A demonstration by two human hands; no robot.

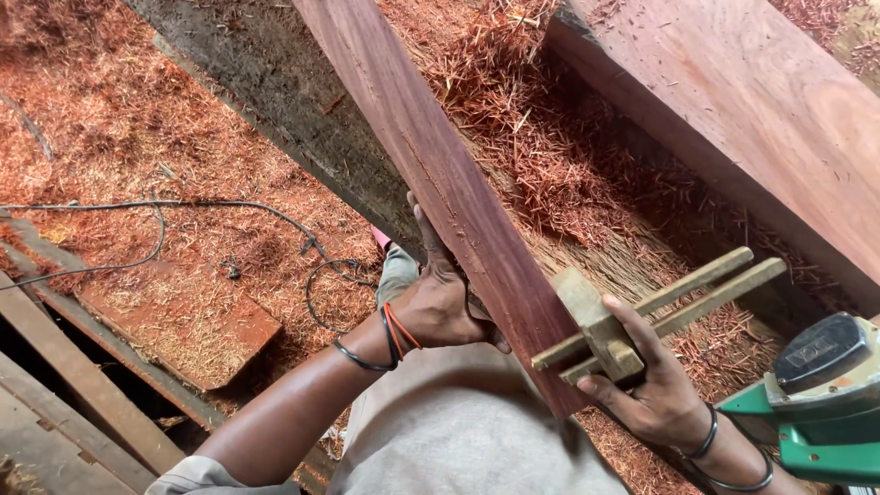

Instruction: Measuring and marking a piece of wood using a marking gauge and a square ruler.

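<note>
A long reddish-brown plank (440,165) runs from the top of the head view down to my lap. My left hand (440,298), with black and orange bands on its wrist, grips the plank's left edge from behind. My right hand (646,385) holds a wooden marking gauge (605,321) with two pale bars against the plank's right edge near its lower end.
A wide reddish beam (761,110) lies at the right. A green and grey power planer (816,403) sits at the lower right. Red wood shavings (137,137) cover the floor. A dark cable (211,206) loops across them. Loose boards (82,385) lie at the lower left.
</note>
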